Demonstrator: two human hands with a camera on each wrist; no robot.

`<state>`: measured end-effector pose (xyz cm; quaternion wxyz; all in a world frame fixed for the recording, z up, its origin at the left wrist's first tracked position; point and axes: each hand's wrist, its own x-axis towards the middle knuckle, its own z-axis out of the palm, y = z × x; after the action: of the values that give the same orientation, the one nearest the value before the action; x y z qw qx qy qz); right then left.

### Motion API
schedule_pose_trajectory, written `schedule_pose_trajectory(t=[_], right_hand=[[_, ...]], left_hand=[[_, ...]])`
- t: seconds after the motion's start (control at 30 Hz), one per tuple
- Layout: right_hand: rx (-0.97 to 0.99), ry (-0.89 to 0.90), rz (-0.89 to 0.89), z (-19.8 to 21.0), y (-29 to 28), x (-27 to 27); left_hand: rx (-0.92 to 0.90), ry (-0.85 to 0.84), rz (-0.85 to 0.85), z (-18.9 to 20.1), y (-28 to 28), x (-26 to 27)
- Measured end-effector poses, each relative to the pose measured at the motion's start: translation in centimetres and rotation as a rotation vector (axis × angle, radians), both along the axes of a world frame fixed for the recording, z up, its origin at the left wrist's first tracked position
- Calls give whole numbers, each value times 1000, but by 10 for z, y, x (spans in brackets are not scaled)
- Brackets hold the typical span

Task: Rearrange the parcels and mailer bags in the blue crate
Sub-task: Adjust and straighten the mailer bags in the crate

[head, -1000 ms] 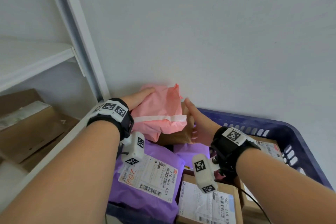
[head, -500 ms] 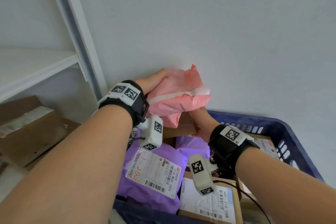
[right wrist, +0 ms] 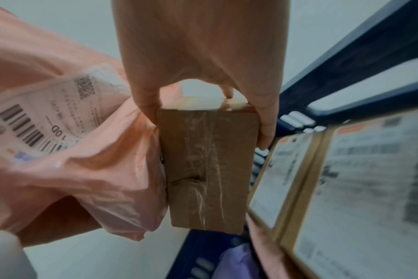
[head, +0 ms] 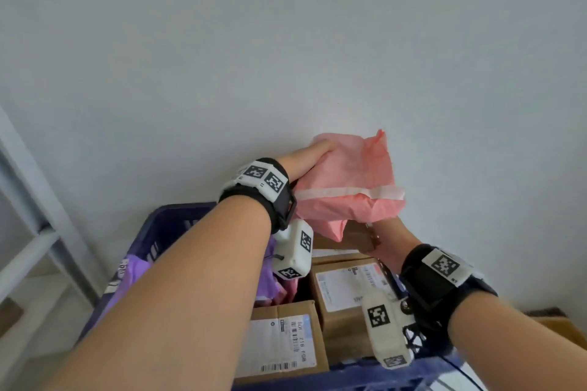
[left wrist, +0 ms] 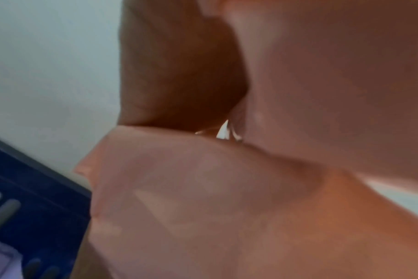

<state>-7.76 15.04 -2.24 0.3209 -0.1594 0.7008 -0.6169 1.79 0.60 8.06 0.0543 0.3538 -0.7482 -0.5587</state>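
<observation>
My left hand (head: pixel 309 157) grips a pink mailer bag (head: pixel 349 181) by its left end and holds it above the far side of the blue crate (head: pixel 171 222). Its white label (right wrist: pixel 50 117) faces down. Just under the bag, my right hand (head: pixel 386 240) pinches a small brown taped box (right wrist: pixel 208 166) between thumb and fingers, beside the bag's lower fold. The left wrist view is blurred and shows only the pink mailer bag (left wrist: pixel 179 198) against my palm.
Two labelled cardboard parcels (head: pixel 286 340) (head: pixel 346 289) lie in the crate, with a purple mailer bag (head: pixel 133 276) on its left side. A white shelf frame (head: pixel 31 200) stands to the left, and a brown box (head: pixel 565 330) sits outside the crate at right. A plain wall is close behind.
My left hand has raised the pink bag up and to the right, off the crate's contents. My right hand has taken hold of the small brown box beneath it.
</observation>
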Motion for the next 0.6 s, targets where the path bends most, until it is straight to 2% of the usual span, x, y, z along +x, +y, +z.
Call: schedule_pose_trajectory(t=[0.1,0.17,0.27,0.4,0.5,0.6], right_hand=[[21,-29,26,-8,23,-9],[71,-33,-56,-7,29,-15],[80,-106,-127,5,37,-20],[79,-69,25,17,37,-14],[103,63,137,24,23,-5],[117,152,150,27,10,2]], left_hand=[[-123,-56,-7,-19,6,-22],[-188,-33,26,-28,4,-32],[-154,-44,22,-30,0,-39],[-76,-94,19,-33,-4,-35],[-73,-83,10,-38,-6,-33],[-110,-64,1,-41,-5,-33]])
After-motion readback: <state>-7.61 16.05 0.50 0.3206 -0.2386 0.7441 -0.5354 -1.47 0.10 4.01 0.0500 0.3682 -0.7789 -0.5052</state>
